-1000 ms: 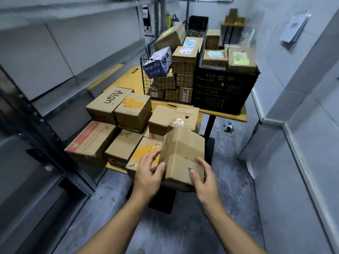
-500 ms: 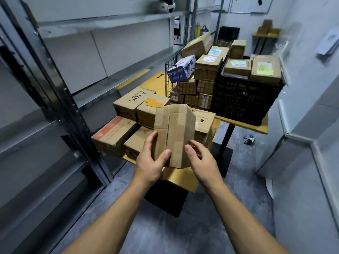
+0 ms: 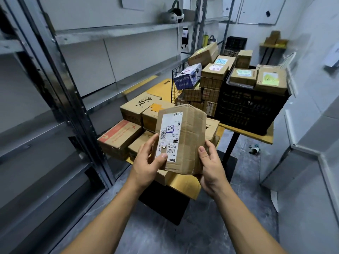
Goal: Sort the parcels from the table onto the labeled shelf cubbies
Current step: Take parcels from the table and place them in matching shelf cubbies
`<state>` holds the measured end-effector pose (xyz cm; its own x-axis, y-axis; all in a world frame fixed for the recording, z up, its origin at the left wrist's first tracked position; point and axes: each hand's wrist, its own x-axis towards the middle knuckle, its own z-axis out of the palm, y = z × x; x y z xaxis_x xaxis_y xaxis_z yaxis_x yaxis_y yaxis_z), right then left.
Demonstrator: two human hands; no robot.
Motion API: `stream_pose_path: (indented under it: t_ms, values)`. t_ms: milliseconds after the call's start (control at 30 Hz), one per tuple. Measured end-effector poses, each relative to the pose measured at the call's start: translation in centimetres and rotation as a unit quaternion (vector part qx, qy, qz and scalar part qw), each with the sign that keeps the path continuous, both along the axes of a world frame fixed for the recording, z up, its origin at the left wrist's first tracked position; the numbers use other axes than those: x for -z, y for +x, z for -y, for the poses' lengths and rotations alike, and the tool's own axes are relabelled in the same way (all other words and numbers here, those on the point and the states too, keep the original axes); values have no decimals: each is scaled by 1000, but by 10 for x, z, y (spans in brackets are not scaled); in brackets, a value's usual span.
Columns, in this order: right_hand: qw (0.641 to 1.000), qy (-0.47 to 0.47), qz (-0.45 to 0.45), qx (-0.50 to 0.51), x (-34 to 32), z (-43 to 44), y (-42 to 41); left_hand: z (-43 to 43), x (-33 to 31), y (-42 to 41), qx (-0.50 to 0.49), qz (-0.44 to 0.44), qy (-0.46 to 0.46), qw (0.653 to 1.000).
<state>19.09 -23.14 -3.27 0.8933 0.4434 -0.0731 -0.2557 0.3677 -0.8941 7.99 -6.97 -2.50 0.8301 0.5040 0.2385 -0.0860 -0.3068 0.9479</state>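
Grey steel shelving (image 3: 113,32) fills the left side of the room. No parcel shows on the boards in view, and no cubby label can be read from here. By that evidence the sorting is near its start.

Its dark upright (image 3: 60,92) stands just beside the left edge of the yellow-topped table (image 3: 185,184), so the gap there is narrow. A wider strip of floor (image 3: 183,235) runs between the table and the right-hand wall.

At the far end of the table a black crate (image 3: 251,109) and a wire basket (image 3: 192,96) are stacked high with boxes. Nearer lie loose cartons, among them one printed "Align" (image 3: 139,107) and a red-printed one (image 3: 119,138). All of these appear still to be sorted.

One brown parcel (image 3: 187,140) is held upright in the air above the table's near corner, clear of the cartons behind it. The left hand (image 3: 146,162) grips its left edge with the thumb on the front face. The right hand (image 3: 211,167) cups its lower right corner.

Its white shipping label (image 3: 169,136) faces the wearer, which suggests the address is being read before a cubby is chosen. The swing left to the shelves looks open but for the upright.
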Motion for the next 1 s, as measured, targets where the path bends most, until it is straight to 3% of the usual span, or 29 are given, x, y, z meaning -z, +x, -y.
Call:
stream_pose_path:
  t_ms: [133,267,367,533,667,1000]
  values:
    - [1000,-16,-13,-19,-4,-8,1,-6,-2,-5,-5,8,8,1000]
    - [982,-99,154,53,-9,-15,1,-19,-2,-15,-50,4,46,998]
    - [961,-137,237,40,-13,-25,-3,-31,-4,-25,-75,14,83,994]
    - [956,-184,226,-40,-26,-52,-16,-51,-7,-51,-133,15,137,982]
    - [952,-147,219,-156,-36,-88,-45,-67,-10,-82,-194,9,175,965]
    - [923,-115,275,-243,-34,-185,-162,-122,-17,-220,-301,-49,233,923]
